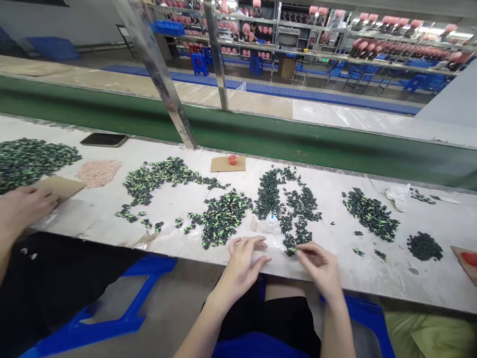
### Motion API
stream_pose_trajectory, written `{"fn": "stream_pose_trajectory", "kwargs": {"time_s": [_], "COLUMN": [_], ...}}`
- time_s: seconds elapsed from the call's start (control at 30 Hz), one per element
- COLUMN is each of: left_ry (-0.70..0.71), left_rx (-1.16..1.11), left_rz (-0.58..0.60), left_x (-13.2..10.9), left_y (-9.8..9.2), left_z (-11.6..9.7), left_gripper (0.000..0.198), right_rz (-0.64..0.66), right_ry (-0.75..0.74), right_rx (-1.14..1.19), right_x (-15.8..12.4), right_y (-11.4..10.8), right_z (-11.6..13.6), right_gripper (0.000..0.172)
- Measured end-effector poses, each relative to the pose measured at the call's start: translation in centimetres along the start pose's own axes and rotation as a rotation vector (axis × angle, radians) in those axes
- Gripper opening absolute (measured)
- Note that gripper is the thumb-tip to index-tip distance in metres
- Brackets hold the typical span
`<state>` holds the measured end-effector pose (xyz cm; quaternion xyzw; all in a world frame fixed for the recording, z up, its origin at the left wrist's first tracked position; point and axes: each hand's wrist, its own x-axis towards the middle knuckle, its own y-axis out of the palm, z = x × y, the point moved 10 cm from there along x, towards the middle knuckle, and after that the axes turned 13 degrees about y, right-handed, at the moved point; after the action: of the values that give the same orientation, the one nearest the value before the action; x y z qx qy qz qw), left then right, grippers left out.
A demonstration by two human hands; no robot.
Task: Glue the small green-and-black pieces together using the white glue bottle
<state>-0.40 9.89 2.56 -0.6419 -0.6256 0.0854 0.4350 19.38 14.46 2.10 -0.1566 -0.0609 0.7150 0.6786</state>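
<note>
Behind a green-sided rail, shelves hold rows of pink-topped items, and a long pale table [175, 199] runs across in front. Close to the table's near edge, the right hand [322, 263] pinches a small piece [292, 250] between thumb and forefinger: dark, with a bright light-green patch, at the bottom of a loose pile of dark pieces [298, 204]. The left hand [244, 258] rests at the same edge, fingers curved and thumb apart, beside a heap of green-flecked pieces [227, 219]. The fingertips partly cover the pinched piece, so its outline is unclear; single pieces in the heaps blur together. A co-worker's hand [32, 206] and a far heap [28, 161] are cut off toward the table's left end.
</note>
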Motion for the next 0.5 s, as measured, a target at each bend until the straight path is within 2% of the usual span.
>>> {"fn": "stream_pose_trajectory", "kwargs": {"time_s": [0.1, 0.13, 0.2, 0.23, 0.3, 0.33, 0.43, 0.5], "left_ry": [-0.085, -0.115, -0.183, -0.201, -0.198, -0.182, -0.106, -0.044], "left_rx": [0.206, 0.261, 0.356, 0.388, 0.434, 0.452, 0.51, 0.541], "left_rz": [-0.061, -0.065, -0.093, -0.097, -0.092, -0.087, -0.103, -0.135], "left_x": [-0.6, -0.8, -1.3, -1.5, -1.6, -1.5, -1.1, -0.7], "left_y": [-2.4, -3.0, -4.2, -4.4, -4.4, -4.3, -3.9, -4.1], "left_z": [2.6, 3.5, 5.0, 5.6, 6.2, 6.4, 6.4, 5.9], "left_gripper": [0.015, 0.013, 0.011, 0.011, 0.012, 0.014, 0.015, 0.013], "right_rz": [-0.409, -0.51, -0.655, -0.706, -0.747, -0.715, -0.519, -0.423], "right_ry": [0.083, 0.113, 0.094, 0.034, -0.143, -0.22, -0.318, -0.332], "right_rx": [-0.051, -0.111, -0.265, -0.341, -0.45, -0.48, -0.532, -0.538], "right_x": [0.5, 0.5, 0.3, 0.2, -0.1, -0.1, 1.0, 1.8], "right_y": [-7.1, -8.6, -10.0, -9.9, -7.9, -6.2, -0.2, 3.1], "right_z": [-2.0, -2.4, -1.7, -0.7, 1.7, 2.6, 3.5, 3.3], "right_gripper": [0.028, 0.031, 0.036, 0.039, 0.043, 0.045, 0.052, 0.055]}}
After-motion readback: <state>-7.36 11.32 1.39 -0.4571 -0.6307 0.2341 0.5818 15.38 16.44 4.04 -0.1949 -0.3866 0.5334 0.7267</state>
